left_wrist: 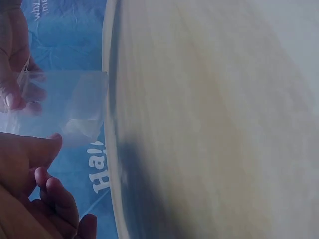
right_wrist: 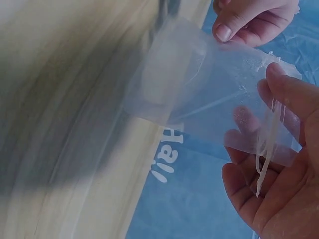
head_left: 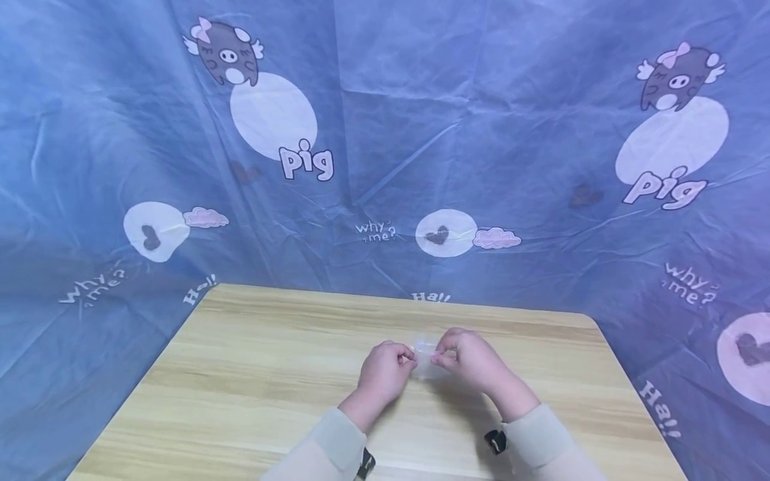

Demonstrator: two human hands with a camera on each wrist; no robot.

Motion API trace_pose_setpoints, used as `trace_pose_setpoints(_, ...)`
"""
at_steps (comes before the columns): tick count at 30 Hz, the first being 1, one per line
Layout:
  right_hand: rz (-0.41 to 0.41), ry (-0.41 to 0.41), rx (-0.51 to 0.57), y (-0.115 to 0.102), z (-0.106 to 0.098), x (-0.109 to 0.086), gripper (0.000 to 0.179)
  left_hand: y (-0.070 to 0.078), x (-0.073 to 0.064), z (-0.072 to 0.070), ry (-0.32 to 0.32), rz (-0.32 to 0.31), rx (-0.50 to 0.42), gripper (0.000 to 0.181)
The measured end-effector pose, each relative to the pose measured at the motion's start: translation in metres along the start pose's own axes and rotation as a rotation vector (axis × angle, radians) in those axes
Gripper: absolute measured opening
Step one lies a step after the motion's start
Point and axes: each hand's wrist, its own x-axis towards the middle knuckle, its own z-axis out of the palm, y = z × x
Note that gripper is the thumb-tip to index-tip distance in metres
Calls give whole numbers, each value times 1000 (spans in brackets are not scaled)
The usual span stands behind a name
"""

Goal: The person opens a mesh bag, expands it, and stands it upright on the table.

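A small see-through white drawstring pouch of sheer mesh is held up between both hands, above the wooden table. My left hand pinches one side of it near the top between thumb and finger. Opposite it, my right hand pinches the mouth end. In the right wrist view the thumb lies on the front of the mesh and fingers show through from behind. A thin white cord hangs from the pouch's mouth over the right fingers. The left wrist view shows the lower part of the pouch hanging flat and free.
A light wood-grain table with rounded far corners lies under the hands. Behind and beside it hangs a blue cloth printed with pigs and words. Each sleeve cuff carries a black clip.
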Motion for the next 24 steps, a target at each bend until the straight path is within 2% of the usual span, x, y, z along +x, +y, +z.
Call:
trace_pose_setpoints(6, 1, -26, -12, 0, 6, -1, 14, -1, -1, 0, -28, -38, 58, 4)
trace_pose_setpoints(11, -1, -32, -37, -1, 9, -1, 15, -3, 0, 1, -42, -43, 84, 8)
trace_pose_setpoints(19, 12, -23, -22, -4, 9, 0, 13, -5, 1, -2, -53, -73, 32, 12)
trace_pose_setpoints(24, -14, -12, 8, -8, 6, 0, 15, -7, 0, -5, -52, -57, 3, 21)
